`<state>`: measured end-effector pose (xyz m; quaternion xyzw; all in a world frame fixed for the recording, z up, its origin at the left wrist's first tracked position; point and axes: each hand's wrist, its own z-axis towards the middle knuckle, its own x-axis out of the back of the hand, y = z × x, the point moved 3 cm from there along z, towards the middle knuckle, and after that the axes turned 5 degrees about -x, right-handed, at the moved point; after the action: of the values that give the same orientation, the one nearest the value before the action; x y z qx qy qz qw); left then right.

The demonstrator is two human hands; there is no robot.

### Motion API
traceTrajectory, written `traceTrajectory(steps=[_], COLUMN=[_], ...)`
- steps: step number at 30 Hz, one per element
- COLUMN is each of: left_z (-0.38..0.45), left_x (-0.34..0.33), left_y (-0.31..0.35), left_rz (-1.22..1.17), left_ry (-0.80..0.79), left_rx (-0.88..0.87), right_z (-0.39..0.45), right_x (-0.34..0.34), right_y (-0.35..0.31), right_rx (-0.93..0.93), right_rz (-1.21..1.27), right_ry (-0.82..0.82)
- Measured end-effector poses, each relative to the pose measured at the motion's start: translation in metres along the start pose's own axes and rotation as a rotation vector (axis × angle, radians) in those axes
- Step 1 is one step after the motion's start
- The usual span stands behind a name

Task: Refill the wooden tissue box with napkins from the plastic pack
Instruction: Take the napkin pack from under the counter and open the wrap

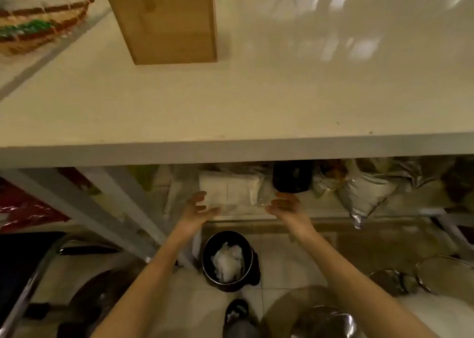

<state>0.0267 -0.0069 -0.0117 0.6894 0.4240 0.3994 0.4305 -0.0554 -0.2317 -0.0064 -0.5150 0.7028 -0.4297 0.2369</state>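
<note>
The wooden tissue box (166,22) stands upright on the white table (256,101), at its far left. Below the tabletop, on a low shelf, lies the clear plastic pack of white napkins (232,190). My left hand (198,208) is at the pack's left end and my right hand (283,205) at its right end. Both hands have spread, relaxed fingers turned toward the pack. I cannot tell whether they touch it. The tabletop hides the pack's far part.
A black bin (228,259) with crumpled white plastic stands on the tiled floor under my arms. A black container (292,177) and silvery bags (366,191) sit right of the pack. A woven basket (38,27) is at the far left, metal bowls (441,276) at lower right.
</note>
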Motion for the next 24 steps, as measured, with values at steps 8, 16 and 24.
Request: traceTrajectory(steps=[8,16,24], left_z=[0.102,0.149,0.108], left_x=[0.035,0.032,0.033], left_y=[-0.059,-0.080,-0.066], left_rz=[0.064,-0.090,0.191], left_ry=[0.157,0.143,0.044], left_rx=[-0.086,0.010,-0.045], right_z=[0.100,0.154,0.105], right_x=[-0.015,-0.028,0.000], right_y=[0.024,0.041,0.026], right_rx=[0.117,0.095,0.104], right_rz=[-0.074,-0.096,0.060], right_ry=[0.112,0.072,0.067])
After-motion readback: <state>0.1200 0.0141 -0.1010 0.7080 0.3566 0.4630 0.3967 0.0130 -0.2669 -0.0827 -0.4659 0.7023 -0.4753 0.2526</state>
